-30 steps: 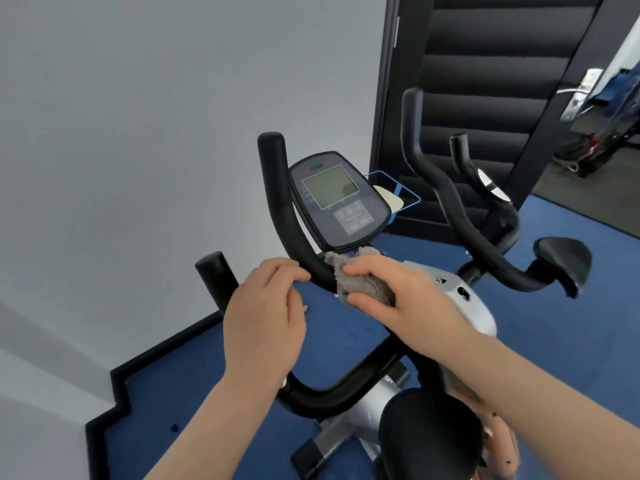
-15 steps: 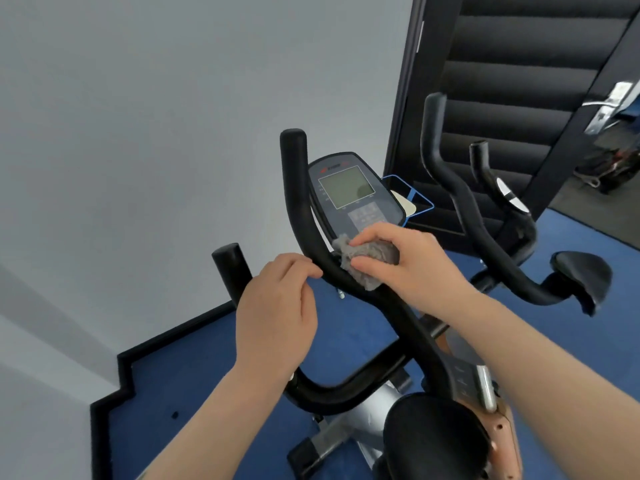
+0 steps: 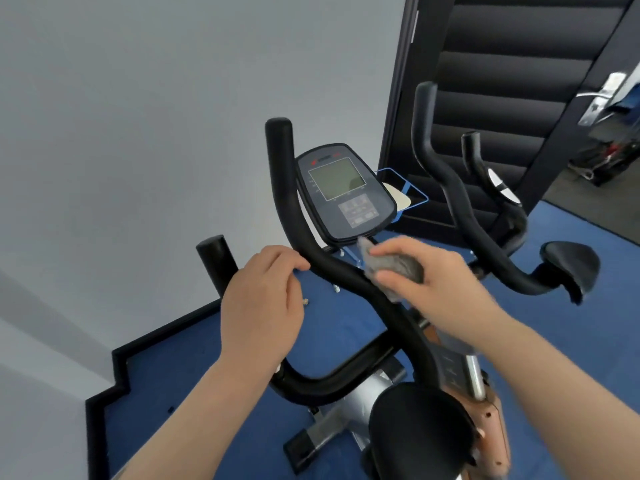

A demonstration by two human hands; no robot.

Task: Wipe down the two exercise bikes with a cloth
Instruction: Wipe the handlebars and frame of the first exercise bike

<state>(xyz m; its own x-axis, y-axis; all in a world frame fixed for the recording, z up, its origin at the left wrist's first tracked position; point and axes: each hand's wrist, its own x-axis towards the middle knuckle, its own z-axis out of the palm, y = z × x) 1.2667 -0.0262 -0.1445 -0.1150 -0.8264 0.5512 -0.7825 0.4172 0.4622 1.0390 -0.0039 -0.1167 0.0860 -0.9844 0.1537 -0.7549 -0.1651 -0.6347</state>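
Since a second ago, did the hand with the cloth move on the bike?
Yes. The right hand slid the cloth up the handlebar, closer to the screen; the cloth's tip now reaches its bottom edge.

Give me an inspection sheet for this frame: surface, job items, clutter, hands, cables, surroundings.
Surface: blue carpet floor with a black border.
Job's things: near bike handlebar and console, screen blank; grey cloth against the bar below the console; second bike behind, to the right.
Clutter: blue-framed item behind the console, unclear what it is.
Hands: left hand rests fingertips on the handlebar; right hand grips the cloth.
Cables: nothing seen.
Surroundings: grey wall to the left; black padded door with a metal handle, standing open.
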